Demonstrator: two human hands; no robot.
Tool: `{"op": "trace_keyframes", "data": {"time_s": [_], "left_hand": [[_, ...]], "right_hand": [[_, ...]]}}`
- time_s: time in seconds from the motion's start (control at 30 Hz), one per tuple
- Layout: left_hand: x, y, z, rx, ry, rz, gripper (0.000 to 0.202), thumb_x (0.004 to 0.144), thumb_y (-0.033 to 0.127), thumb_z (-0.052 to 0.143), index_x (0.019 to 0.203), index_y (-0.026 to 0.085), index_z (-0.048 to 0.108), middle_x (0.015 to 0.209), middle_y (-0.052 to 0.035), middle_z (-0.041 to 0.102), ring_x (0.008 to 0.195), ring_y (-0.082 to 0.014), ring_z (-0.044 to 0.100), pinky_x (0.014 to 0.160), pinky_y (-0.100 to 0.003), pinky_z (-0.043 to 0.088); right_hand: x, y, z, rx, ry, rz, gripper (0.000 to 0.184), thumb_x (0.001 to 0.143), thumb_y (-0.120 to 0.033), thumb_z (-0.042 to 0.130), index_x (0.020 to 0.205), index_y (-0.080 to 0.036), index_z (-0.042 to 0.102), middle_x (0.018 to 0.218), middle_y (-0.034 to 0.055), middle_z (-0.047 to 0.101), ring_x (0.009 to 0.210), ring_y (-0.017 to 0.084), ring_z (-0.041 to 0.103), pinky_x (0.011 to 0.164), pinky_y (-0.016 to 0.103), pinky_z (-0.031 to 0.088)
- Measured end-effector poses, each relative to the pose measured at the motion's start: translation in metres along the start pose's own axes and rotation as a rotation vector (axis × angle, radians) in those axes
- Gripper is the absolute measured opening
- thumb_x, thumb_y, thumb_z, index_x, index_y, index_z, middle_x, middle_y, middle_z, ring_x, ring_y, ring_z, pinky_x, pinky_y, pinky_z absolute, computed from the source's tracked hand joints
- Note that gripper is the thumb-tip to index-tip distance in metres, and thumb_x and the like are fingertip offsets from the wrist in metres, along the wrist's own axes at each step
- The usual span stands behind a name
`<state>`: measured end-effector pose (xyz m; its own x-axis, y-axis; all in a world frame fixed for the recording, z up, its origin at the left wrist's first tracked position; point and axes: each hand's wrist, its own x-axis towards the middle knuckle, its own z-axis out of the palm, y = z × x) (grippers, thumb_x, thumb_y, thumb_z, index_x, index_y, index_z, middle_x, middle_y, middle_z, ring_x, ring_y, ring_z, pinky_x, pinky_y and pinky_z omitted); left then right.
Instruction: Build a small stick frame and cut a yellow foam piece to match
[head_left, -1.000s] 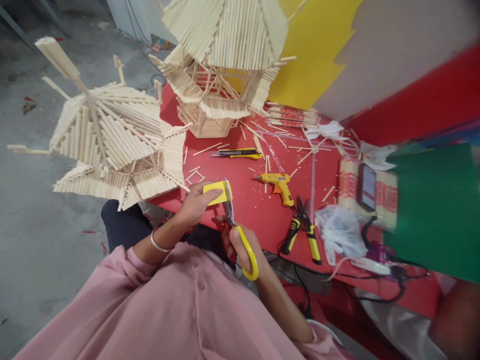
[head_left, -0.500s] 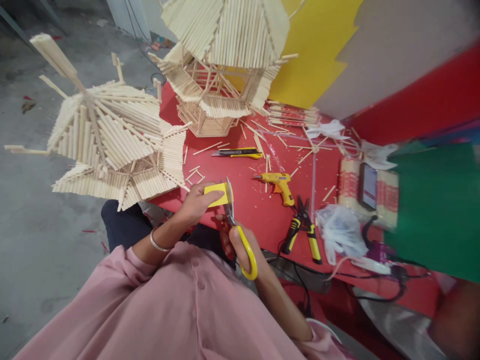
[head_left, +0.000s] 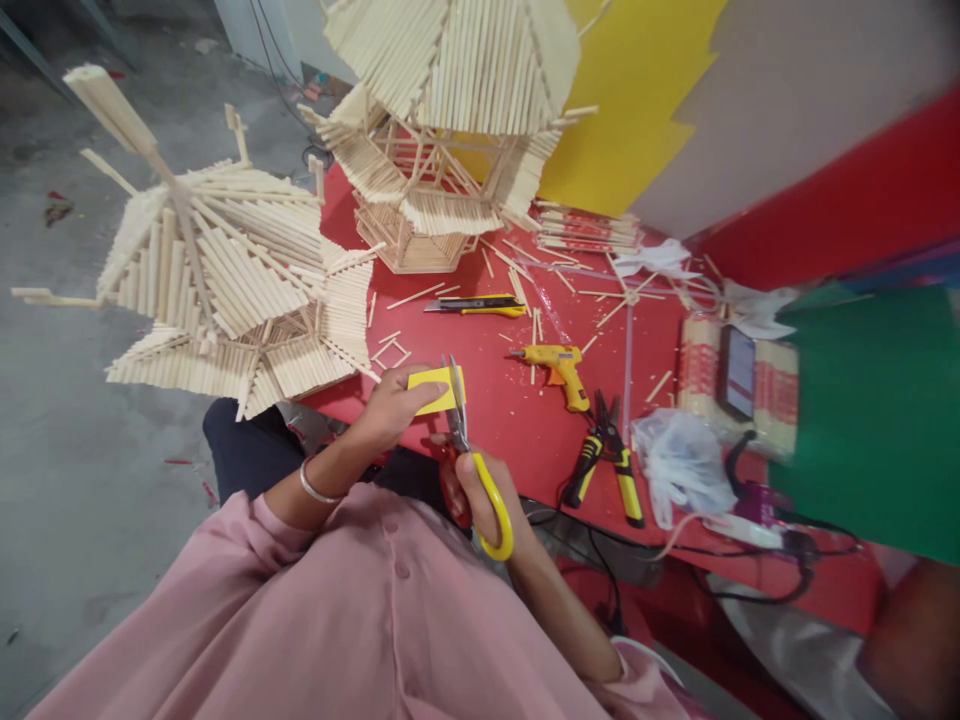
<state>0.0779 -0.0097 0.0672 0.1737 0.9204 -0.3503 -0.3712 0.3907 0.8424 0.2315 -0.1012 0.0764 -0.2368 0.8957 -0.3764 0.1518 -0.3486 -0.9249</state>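
Note:
A small piece of yellow paper [head_left: 426, 391] is pinched in my left hand [head_left: 394, 405], the thumb lying on top of it. My right hand [head_left: 486, 492] is closed round the yellow handles of a pair of scissors [head_left: 495, 510]. The scissor blades are slightly parted and straddle the paper near its right end. Just beyond the hands, on the red table [head_left: 480, 350], lie a utility knife [head_left: 480, 305] and a yellow glue gun [head_left: 555, 370]. To the right of the scissors are pliers-like cutters [head_left: 606, 465] with black and yellow grips.
Two stick-built pagoda-like models stand at the left [head_left: 225, 260] and back [head_left: 450, 150]. Loose sticks [head_left: 521, 285] lie scattered mid-table. A plastic bag [head_left: 682, 465], a phone [head_left: 736, 370] on bundled sticks and a green sheet [head_left: 877, 410] are at the right. Cables run along the near edge.
The scissor blades have parted a little, one tip now further left. Both hands and the paper stay nearly where they were.

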Motion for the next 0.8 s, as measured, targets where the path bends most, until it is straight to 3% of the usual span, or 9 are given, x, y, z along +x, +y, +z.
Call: {"op": "trace_keyframes", "data": {"time_s": [0.17,0.4,0.57,0.7,0.8], "left_hand": [[0.000,-0.002,0.001,-0.031,0.014,-0.013,0.022,0.064,0.031,0.078,0.068,0.015,0.064,0.060,0.0015,0.061,0.054,-0.0092,0.054,0.053,-0.022,0.042],[-0.007,-0.011,0.021,-0.250,0.217,0.001,0.033,0.063,0.040,0.085,0.081,0.018,0.067,0.077,-0.0001,0.071,0.064,-0.0102,0.061,0.061,-0.023,0.050],[-0.004,-0.009,0.028,-0.323,0.344,0.072,0.032,0.064,0.037,0.085,0.079,0.019,0.063,0.074,0.0035,0.069,0.069,-0.0084,0.064,0.068,-0.021,0.051],[0.000,-0.006,0.026,-0.324,0.350,0.065,0.033,0.061,0.035,0.086,0.077,0.018,0.064,0.073,0.0032,0.069,0.063,-0.0078,0.063,0.064,-0.021,0.050],[0.002,-0.003,0.023,-0.301,0.303,0.037,0.033,0.058,0.034,0.087,0.076,0.016,0.066,0.071,0.0018,0.070,0.063,-0.0092,0.063,0.064,-0.022,0.051]], "right_hand": [[0.001,0.001,0.001,0.016,0.019,0.009,0.070,0.092,-0.074,0.042,0.116,-0.012,0.063,0.051,-0.0072,0.042,0.039,0.008,0.038,0.038,0.022,0.031],[0.006,-0.005,0.005,-0.102,0.136,-0.057,0.066,0.088,-0.077,0.044,0.095,-0.016,0.066,0.050,-0.0054,0.044,0.041,0.009,0.042,0.041,0.023,0.033],[0.004,-0.004,0.007,-0.056,0.097,-0.043,0.069,0.092,-0.075,0.040,0.113,-0.014,0.064,0.051,-0.0063,0.044,0.040,0.009,0.041,0.041,0.023,0.034],[0.004,0.003,0.008,0.002,0.077,-0.051,0.068,0.094,-0.072,0.038,0.120,-0.014,0.061,0.055,-0.0058,0.045,0.042,0.009,0.041,0.041,0.024,0.036],[0.006,0.006,0.007,-0.003,0.059,-0.069,0.065,0.094,-0.072,0.036,0.113,-0.015,0.062,0.055,-0.0043,0.048,0.045,0.011,0.044,0.044,0.025,0.037]]}}
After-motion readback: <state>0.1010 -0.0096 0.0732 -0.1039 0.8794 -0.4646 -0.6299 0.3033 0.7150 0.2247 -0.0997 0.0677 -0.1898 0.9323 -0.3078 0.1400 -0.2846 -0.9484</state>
